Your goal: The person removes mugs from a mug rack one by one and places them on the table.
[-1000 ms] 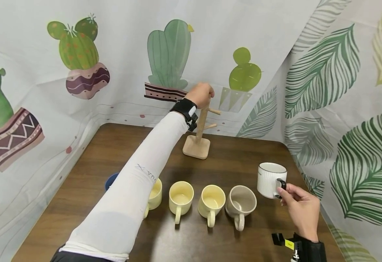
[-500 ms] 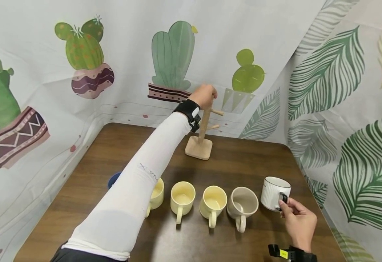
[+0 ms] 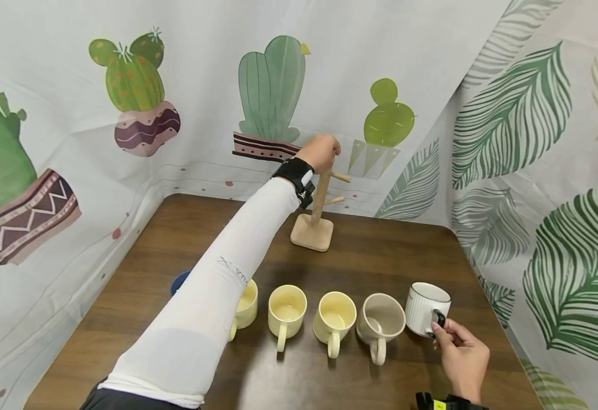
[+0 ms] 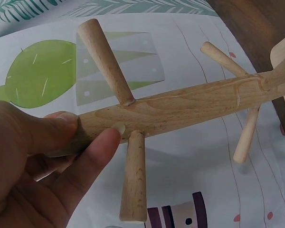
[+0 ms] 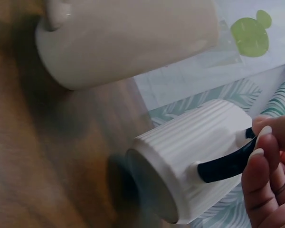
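Note:
At the back of the table, my left hand [image 3: 320, 152] grips the top of a wooden mug tree [image 3: 321, 196]. The left wrist view shows thumb and fingers around the post [image 4: 180, 107], just above its upper pegs. No mug hangs on the pegs in sight. On the right, my right hand [image 3: 464, 360] pinches the black handle [image 5: 225, 166] of a white ribbed mug [image 3: 423, 310]. That mug is slightly tilted and low over the tabletop; a dark shadow lies by its base. A beige mug [image 3: 380, 319] stands upright just left of it.
Yellow mugs [image 3: 287, 312] stand in a row left of the beige one, handles toward me. My left sleeve [image 3: 201, 307] partly covers another yellow mug [image 3: 247, 304] and a blue item [image 3: 178, 281]. Printed cloth [image 3: 201, 85] encloses the table [image 3: 380, 256] behind and at both sides.
The white mug has come down toward the tabletop and then slightly left, nearer the beige mug, with my right hand on its handle. My left hand keeps its grip on the mug tree.

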A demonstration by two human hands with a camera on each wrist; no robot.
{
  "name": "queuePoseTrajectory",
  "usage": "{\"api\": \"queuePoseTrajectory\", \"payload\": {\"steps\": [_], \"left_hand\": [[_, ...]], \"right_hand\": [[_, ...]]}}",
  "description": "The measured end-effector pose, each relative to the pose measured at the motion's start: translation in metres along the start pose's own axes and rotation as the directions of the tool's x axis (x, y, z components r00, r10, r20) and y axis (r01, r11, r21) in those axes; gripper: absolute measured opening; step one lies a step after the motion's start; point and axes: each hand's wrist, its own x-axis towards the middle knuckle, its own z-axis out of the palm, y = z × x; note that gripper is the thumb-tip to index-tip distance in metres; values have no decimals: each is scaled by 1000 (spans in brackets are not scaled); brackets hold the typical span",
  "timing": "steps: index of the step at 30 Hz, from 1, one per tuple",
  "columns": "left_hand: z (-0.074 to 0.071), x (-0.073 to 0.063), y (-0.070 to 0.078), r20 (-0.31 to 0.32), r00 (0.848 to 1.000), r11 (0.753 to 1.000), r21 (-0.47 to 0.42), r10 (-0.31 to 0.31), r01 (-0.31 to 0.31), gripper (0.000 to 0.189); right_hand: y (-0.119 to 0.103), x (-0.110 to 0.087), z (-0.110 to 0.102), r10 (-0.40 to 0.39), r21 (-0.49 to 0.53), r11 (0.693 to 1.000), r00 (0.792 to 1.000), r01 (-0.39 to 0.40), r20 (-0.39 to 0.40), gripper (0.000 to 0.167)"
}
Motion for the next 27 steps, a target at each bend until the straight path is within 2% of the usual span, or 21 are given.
{"api": "queuePoseTrajectory", "payload": {"steps": [7, 12, 21, 27], "left_hand": [[-3, 0, 1, 8, 1000, 1000, 9, -3, 3, 38], [-2, 4, -2, -6, 1000, 1000, 12, 3, -3, 38], [3, 2, -3, -18, 1000, 1000, 0, 6, -6, 38], [3, 1, -3, -8, 1000, 1000, 3, 11, -11, 38]], "right_hand": [[14, -13, 4, -63, 7, 998, 998, 63, 16, 6], [23, -19, 2, -80, -11, 997, 997, 81, 18, 7], [34, -34, 0, -56, -21, 998, 996, 58, 64, 8], [34, -36, -1, -50, -22, 998, 994, 53, 97, 9]]}}
